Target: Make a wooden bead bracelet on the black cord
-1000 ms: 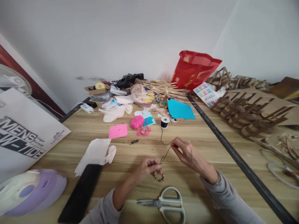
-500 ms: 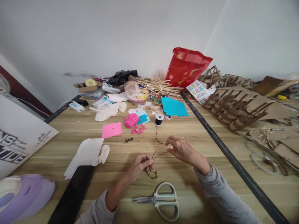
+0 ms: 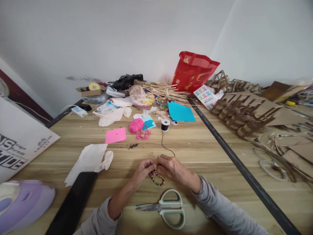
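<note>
A small bracelet of multicoloured beads [image 3: 160, 183] hangs below the fingertips of my left hand [image 3: 143, 170], which pinches it at its top end. My right hand [image 3: 174, 168] has its fingers closed right beside the left fingertips, at the black cord [image 3: 164, 145]. That cord runs over the tabletop from a white-rimmed spool of black cord [image 3: 165, 125] to my right hand. The exact spot where the fingertips meet the cord is hidden. Scissors with pale green handles [image 3: 171, 209] lie just below the bracelet, blades pointing left.
A black phone [image 3: 73, 202] and white tissue [image 3: 85, 161] lie left of my hands. Pink yarn [image 3: 136, 125], a pink card [image 3: 115, 135], and black cord snippets [image 3: 133, 146] sit ahead. Blue sheets [image 3: 181, 112] and a red bag [image 3: 193, 71] are farther back; small woven baskets [image 3: 244, 124] stand right.
My right hand has moved left and toward me, from out on the cord to beside my left fingertips. The left hand still holds the beaded bracelet. The view has shifted slightly.
</note>
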### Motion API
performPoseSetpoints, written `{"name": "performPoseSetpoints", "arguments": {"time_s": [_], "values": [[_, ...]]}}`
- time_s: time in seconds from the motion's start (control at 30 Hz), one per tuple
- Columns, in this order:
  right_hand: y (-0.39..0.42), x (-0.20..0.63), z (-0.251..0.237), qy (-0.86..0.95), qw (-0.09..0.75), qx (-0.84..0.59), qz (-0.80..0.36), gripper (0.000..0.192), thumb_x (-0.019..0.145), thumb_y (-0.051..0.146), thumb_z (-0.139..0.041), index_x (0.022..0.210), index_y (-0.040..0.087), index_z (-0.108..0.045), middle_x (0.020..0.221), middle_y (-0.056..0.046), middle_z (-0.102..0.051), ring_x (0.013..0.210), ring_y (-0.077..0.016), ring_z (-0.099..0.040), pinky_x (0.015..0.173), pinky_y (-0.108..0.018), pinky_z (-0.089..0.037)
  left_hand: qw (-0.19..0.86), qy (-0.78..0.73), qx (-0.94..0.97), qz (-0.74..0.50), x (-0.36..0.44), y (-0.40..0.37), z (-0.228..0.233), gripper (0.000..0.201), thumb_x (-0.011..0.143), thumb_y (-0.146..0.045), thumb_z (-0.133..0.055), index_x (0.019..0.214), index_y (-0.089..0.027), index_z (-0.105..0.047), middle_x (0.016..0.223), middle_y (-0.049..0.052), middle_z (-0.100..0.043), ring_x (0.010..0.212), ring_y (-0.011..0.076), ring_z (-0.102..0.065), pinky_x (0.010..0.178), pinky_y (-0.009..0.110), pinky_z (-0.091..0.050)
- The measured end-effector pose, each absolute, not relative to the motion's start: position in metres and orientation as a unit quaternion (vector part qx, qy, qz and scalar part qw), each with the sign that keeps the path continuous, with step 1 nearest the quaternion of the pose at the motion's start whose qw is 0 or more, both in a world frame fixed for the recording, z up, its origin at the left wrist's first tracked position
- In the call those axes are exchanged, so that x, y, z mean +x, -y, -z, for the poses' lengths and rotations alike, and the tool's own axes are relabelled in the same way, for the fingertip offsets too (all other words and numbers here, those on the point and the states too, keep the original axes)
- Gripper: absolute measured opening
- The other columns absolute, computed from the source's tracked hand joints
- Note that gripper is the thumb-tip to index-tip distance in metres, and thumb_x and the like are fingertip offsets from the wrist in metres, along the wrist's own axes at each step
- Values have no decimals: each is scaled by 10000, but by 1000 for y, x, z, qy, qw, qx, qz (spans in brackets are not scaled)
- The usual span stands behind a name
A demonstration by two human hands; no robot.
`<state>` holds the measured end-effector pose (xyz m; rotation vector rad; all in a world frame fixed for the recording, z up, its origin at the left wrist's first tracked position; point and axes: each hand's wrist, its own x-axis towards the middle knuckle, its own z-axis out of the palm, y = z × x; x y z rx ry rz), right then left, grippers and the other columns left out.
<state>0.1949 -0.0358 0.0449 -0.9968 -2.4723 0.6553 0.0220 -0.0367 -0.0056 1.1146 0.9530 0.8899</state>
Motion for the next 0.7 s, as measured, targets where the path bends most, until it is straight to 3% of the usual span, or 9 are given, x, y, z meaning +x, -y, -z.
{"name": "performPoseSetpoints", "arguments": {"time_s": [0.3, 0.7], "values": [[35, 201, -53, 903, 139, -366, -178, 141, 915, 98, -452, 867, 155, -571, 820, -36, -571, 689, -129, -544, 611, -222, -384, 657, -393, 498, -407, 20, 39, 3, 325, 731, -430, -674, 652, -127, -590, 558, -1, -581, 521, 111, -509, 540, 230, -403], [31, 206, -56, 887, 150, -355, -255, 148, 831, 30, -513, 798, 158, -582, 790, -25, -583, 671, -123, -538, 617, -211, -386, 667, -393, 505, -383, 19, 42, 0, 312, 718, -415, -676, 686, -110, -619, 605, 17, -613, 557, 123, -536, 574, 244, -416]]}}
